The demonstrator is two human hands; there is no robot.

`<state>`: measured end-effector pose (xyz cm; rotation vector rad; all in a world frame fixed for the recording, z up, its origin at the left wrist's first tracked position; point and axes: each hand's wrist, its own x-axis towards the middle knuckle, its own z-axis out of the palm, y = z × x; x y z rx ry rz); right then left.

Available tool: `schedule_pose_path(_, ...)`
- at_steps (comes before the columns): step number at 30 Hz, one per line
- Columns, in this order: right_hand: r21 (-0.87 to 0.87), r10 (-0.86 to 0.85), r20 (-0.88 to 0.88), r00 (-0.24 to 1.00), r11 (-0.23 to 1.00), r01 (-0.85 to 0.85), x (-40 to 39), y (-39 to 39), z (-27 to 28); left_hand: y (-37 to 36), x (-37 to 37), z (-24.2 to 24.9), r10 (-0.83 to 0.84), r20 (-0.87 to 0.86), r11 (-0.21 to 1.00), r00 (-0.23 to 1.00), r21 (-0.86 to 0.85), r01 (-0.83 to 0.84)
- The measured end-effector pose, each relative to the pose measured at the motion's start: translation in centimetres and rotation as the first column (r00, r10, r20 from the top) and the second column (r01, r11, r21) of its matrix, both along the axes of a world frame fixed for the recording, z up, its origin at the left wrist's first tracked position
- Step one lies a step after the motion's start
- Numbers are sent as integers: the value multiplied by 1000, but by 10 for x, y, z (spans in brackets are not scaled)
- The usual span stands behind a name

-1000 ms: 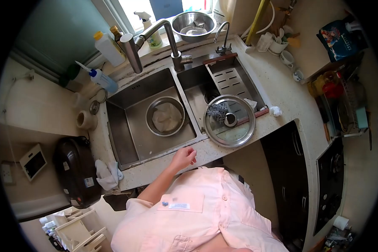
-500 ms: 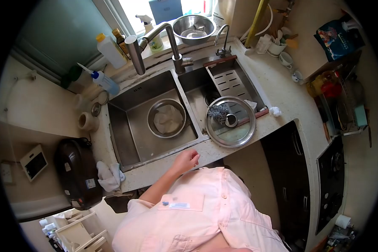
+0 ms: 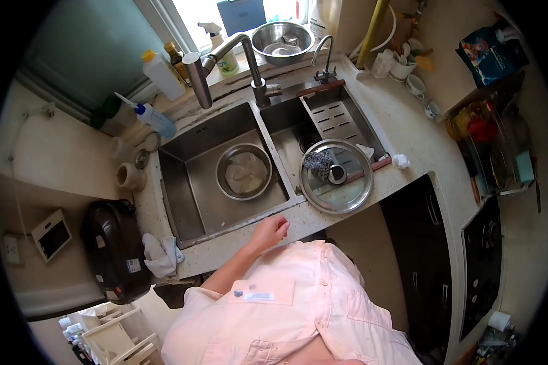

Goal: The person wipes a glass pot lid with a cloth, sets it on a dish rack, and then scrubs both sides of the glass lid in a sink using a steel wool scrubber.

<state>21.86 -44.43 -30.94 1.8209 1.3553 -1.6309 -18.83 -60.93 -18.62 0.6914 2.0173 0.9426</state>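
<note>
My left hand [image 3: 271,230] is over the front edge of the counter, just below the left sink basin [image 3: 195,213]. Its fingers are curled in, and nothing shows in them. A round metal bowl [image 3: 244,171] with pale, cloudy contents sits in that basin. To the hand's right, a glass lid with a metal rim [image 3: 353,204] lies across the right basin's front edge and the counter. A grey scouring pad [image 3: 317,162] shows by the lid's knob. My right hand is out of view; only a patch of skin appears at the bottom edge.
A tall faucet [image 3: 259,85] stands behind the basins, with a steel bowl [image 3: 282,58] on the sill. A slotted tray [image 3: 335,118] spans the right basin. On the left are a cloth [image 3: 160,255] and a dark appliance [image 3: 112,249]. A stove [image 3: 481,261] is at right.
The camera view has shifted very slightly. My left hand keeps its place and its curled shape, and the objects have not moved.
</note>
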Motion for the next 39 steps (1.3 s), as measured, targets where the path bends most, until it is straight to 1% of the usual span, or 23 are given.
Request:
schedule_pose_path(8,-23,-47,9,999,999,47,7,-7,9,6,-5,5,-6,-33,1000,999,7,6)
schedule_pose_path(12,-73,-73,28,997,994,75,18,-11,11,6,-6,9,-1,-11,999,1000,46,2)
schedule_pose_path(14,-118,-88,50,995,989,94,26,-15,13,5,-7,5,27,-15,998,1000,53,-27)
schedule_pose_path(15,-148,-102,64,993,983,110,30,-16,15,3,-8,2,41,-16,998,999,55,-40)
schedule_pose_path(17,-273,-133,97,986,949,155,36,-17,18,3,-13,2,39,-18,997,999,64,-38)
schedule_pose_path(18,-376,-145,115,983,909,178,36,-17,19,5,-17,2,38,-24,997,999,69,-36)
schedule_pose_path(19,-471,-145,129,981,861,189,36,-16,21,6,-21,1,82,-22,992,996,99,-79)
schedule_pose_path(21,-564,-163,128,978,799,207,32,-7,25,11,-30,4,91,-56,991,994,104,-85)
schedule_pose_path(22,-555,-169,123,978,805,209,29,-3,27,15,-35,6,94,-71,990,993,108,-86)
schedule_pose_path(23,-419,-178,112,978,884,209,24,0,31,20,-39,10,86,-66,991,994,110,-78)
schedule_pose_path(24,-164,-171,79,982,969,182,18,4,35,24,-43,13,70,-95,992,993,112,-59)
schedule_pose_path(25,107,-128,77,989,987,120,11,9,40,30,-46,16,55,-123,993,991,115,-40)
schedule_pose_path(26,205,-5,43,999,979,-3,9,10,39,35,-47,19,39,-152,993,988,117,-21)
schedule_pose_path(27,303,121,21,992,945,-121,8,12,35,39,-47,23,51,-139,990,989,138,-31)
schedule_pose_path(28,399,247,14,969,887,-231,-2,12,42,43,-46,25,49,-131,989,990,145,-29)
schedule_pose_path(29,316,184,-14,983,933,-171,-11,11,52,46,-46,25,47,-124,988,991,149,-28)
schedule_pose_path(30,229,120,-38,992,967,-109,-37,6,87,49,-45,26,46,-117,988,992,154,-27)
schedule_pose_path(31,140,56,-56,997,989,-48,-50,4,106,51,-45,25,37,-116,988,993,152,-19)
schedule_pose_path(34,330,230,-20,973,920,-211,-43,-2,86,53,-41,23,21,-110,991,994,135,-6)
schedule_pose_path(37,353,285,28,958,894,-276,-40,-2,79,53,-41,23,21,-102,993,995,120,-9)
schedule_pose_path(39,336,326,96,940,879,-339,-44,1,85,52,-41,22,30,-91,992,995,124,-18)
